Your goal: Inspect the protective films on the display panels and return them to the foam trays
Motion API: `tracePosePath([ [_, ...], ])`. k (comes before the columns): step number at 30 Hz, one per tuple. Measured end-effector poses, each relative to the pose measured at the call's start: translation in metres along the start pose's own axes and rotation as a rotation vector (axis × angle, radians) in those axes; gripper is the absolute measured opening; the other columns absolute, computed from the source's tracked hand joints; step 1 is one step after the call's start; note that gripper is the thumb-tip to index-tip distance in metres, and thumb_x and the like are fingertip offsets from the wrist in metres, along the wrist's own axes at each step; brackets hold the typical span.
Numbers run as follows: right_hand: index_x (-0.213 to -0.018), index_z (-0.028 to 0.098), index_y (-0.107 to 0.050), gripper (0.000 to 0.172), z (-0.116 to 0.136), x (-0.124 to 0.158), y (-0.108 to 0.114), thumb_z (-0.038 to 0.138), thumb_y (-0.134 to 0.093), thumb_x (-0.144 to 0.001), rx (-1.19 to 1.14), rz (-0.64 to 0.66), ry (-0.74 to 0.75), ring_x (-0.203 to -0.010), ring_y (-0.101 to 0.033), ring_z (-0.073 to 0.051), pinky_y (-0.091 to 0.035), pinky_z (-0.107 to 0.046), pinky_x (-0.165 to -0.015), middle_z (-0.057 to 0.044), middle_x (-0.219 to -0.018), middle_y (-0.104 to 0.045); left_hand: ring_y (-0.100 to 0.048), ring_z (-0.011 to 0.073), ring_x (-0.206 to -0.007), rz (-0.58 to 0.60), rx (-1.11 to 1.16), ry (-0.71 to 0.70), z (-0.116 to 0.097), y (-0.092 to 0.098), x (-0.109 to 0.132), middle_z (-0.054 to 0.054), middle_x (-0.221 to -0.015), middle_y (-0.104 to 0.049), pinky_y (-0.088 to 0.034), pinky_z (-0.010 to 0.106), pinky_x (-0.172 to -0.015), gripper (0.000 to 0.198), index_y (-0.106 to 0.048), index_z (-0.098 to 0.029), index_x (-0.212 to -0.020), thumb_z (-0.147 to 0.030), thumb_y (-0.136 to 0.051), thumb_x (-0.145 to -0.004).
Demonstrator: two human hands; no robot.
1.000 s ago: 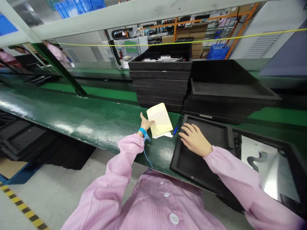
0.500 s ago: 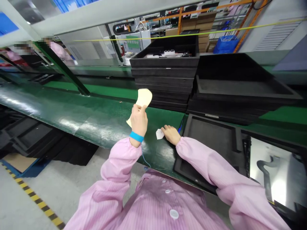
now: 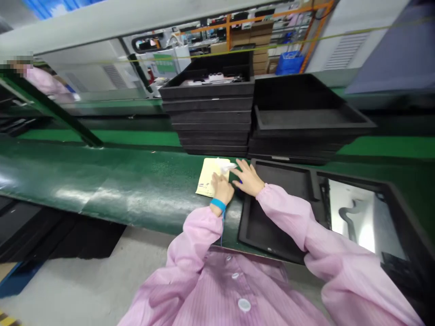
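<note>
A pale yellow sheet of paper (image 3: 205, 179) with small dark print near its lower edge lies on the green bench. My left hand (image 3: 222, 189), wearing a blue wrist strap, rests on the sheet's lower right part with its fingers curled against it. On the sheet's upper right corner is a small white piece of paper (image 3: 227, 166), blurred and partly raised. My right hand (image 3: 249, 178) has its fingers spread just right of this white piece. Whether a fingertip touches it I cannot tell. A blue item shows only slightly beneath the right hand.
To the right is a black tray (image 3: 268, 226), with a shiny metal panel (image 3: 356, 217) beside it in a dark frame. Behind stand stacked black trays (image 3: 210, 115), the top one holding parts, and another stack (image 3: 306, 129). A green post (image 3: 61, 113) rises at left.
My left hand has brought the yellow sheet down onto the bench. The white piece now lies over it, and my right hand's fingers have spread. The view has shifted rightward.
</note>
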State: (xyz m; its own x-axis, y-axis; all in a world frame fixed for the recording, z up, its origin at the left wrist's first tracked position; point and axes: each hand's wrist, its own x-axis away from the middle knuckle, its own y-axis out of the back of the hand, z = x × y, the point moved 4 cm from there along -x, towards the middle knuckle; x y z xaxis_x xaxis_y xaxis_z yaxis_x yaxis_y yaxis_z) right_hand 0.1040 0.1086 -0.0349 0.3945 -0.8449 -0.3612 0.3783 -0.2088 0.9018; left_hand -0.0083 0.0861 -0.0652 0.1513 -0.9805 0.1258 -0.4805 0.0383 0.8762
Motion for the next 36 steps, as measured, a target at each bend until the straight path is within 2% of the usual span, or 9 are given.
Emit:
tracePosePath([
  [3,-0.119,0.022,-0.062,0.036,-0.046,0.049,0.024,0.025,-0.066,-0.084,0.127,0.083,-0.140,-0.134,-0.036,-0.028,-0.034,-0.049,-0.110,-0.008,-0.141,-0.044,-0.030,0.0326,-0.144,0.041,0.047,-0.080,0.005,0.019,0.021,0.021,-0.150,-0.037,-0.026,0.054,-0.116,0.044,-0.050,-0.007,-0.134,-0.020,-0.050,-0.092],
  [6,-0.118,0.014,-0.059,0.030,-0.128,0.117,0.083,0.030,-0.058,-0.093,0.293,0.112,-0.487,-0.124,-0.046,-0.026,-0.040,-0.051,-0.104,-0.012,-0.130,-0.051,-0.027,0.0326,-0.145,0.107,0.118,-0.198,0.015,0.028,0.046,0.027,-0.151,-0.034,-0.025,0.046,-0.119,0.047,-0.051,0.000,-0.133,-0.019,-0.040,-0.092],
  [9,-0.101,0.012,-0.062,0.022,-0.193,0.185,0.135,0.032,-0.059,-0.093,0.358,0.223,-0.744,-0.098,-0.059,-0.018,-0.051,-0.038,-0.089,-0.008,-0.104,-0.060,-0.030,0.0327,-0.143,0.177,0.186,-0.301,0.020,0.018,0.064,0.024,-0.150,-0.037,-0.027,0.049,-0.117,0.050,-0.054,-0.004,-0.132,-0.028,-0.042,-0.090],
  [11,-0.100,0.012,-0.062,0.022,-0.211,0.211,0.146,0.033,-0.060,-0.093,0.328,0.301,-0.747,-0.095,-0.059,-0.016,-0.052,-0.036,-0.087,-0.007,-0.102,-0.061,-0.033,0.0321,-0.142,0.216,0.226,-0.355,0.016,0.006,0.070,0.023,-0.149,-0.039,-0.029,0.050,-0.116,0.051,-0.056,-0.007,-0.130,-0.034,-0.043,-0.089],
  [15,-0.115,0.014,-0.059,0.029,-0.210,0.205,0.124,0.034,-0.058,-0.095,0.252,0.340,-0.593,-0.114,-0.053,-0.021,-0.045,-0.043,-0.100,-0.009,-0.122,-0.055,-0.036,0.0285,-0.141,0.249,0.299,-0.418,0.001,-0.013,0.073,0.019,-0.146,-0.046,-0.030,0.048,-0.116,0.050,-0.059,-0.011,-0.127,-0.037,-0.044,-0.088],
  [19,-0.119,0.014,-0.057,0.035,-0.217,0.167,0.097,0.040,-0.056,-0.095,0.304,0.246,-0.667,-0.118,-0.049,-0.024,-0.042,-0.048,-0.102,-0.011,-0.126,-0.051,-0.042,0.0258,-0.138,0.244,0.374,-0.426,-0.005,-0.013,0.072,0.016,-0.141,-0.053,-0.033,0.045,-0.115,0.048,-0.062,-0.013,-0.124,-0.038,-0.044,-0.087],
  [26,-0.100,0.011,-0.060,0.027,-0.231,0.138,0.087,0.038,-0.058,-0.094,0.222,0.079,-0.734,-0.095,-0.057,-0.017,-0.050,-0.037,-0.088,-0.006,-0.100,-0.059,-0.059,0.0278,-0.121,0.176,0.488,-0.293,0.032,-0.001,0.067,0.014,-0.127,-0.065,-0.042,0.047,-0.107,0.045,-0.063,-0.015,-0.119,-0.040,-0.047,-0.085],
  [31,-0.072,0.013,-0.051,0.041,-0.199,0.123,0.148,0.047,-0.055,-0.093,0.025,-0.173,-0.622,-0.060,-0.045,-0.009,-0.043,-0.024,-0.061,0.002,-0.064,-0.046,-0.056,0.0296,-0.125,0.178,0.605,-0.265,0.038,0.011,0.067,0.018,-0.129,-0.063,-0.037,0.049,-0.110,0.049,-0.062,-0.011,-0.118,-0.042,-0.048,-0.083],
  [36,-0.054,0.019,-0.022,0.048,-0.108,0.090,0.247,0.054,-0.037,-0.083,-0.342,-0.374,-0.266,-0.046,-0.031,-0.007,-0.030,-0.025,-0.051,0.003,-0.048,-0.026,-0.055,0.0251,-0.126,0.313,0.755,-0.383,-0.022,0.025,0.080,0.012,-0.132,-0.062,-0.038,0.042,-0.111,0.047,-0.063,-0.015,-0.121,-0.043,-0.053,-0.085],
])
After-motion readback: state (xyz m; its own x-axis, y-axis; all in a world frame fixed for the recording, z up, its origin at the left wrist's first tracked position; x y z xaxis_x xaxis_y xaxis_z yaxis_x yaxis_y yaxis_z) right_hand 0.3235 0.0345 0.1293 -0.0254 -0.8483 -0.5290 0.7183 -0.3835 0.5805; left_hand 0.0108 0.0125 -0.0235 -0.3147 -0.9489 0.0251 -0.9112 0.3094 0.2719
